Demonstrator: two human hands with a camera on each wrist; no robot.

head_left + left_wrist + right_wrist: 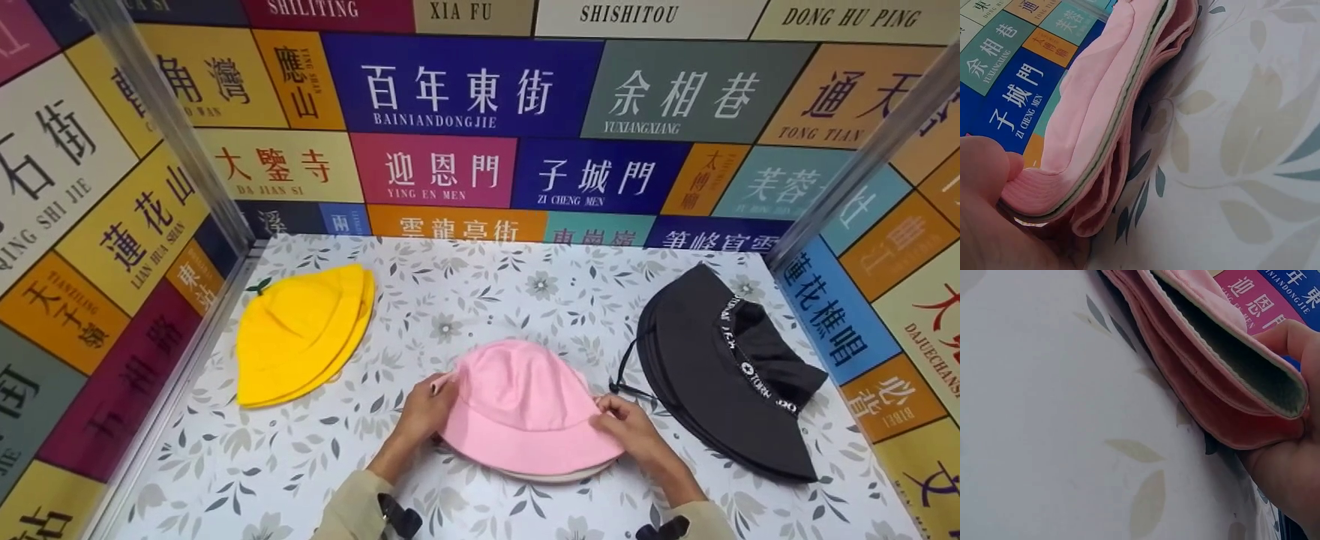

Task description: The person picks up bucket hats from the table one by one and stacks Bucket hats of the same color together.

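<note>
A pink bucket hat [517, 397], folded flat in layers, lies low over the table in the middle of the head view. My left hand [429, 409] grips its left end, thumb on top and fingers beneath. At the right end, my right hand [628, 426] pinches the brim between thumb and fingers. The left wrist view shows the brim's stacked pink edges [1112, 107] with a pale green lining strip. In the right wrist view the folded brim [1207, 371] gapes a little, showing a dark green inside.
A yellow bucket hat [300, 337] with a small green sprout lies folded at the left. To the right is a black bucket hat [720, 375] with a lettered band and a cord. Coloured sign panels wall in the flower-patterned table [465, 292] on three sides.
</note>
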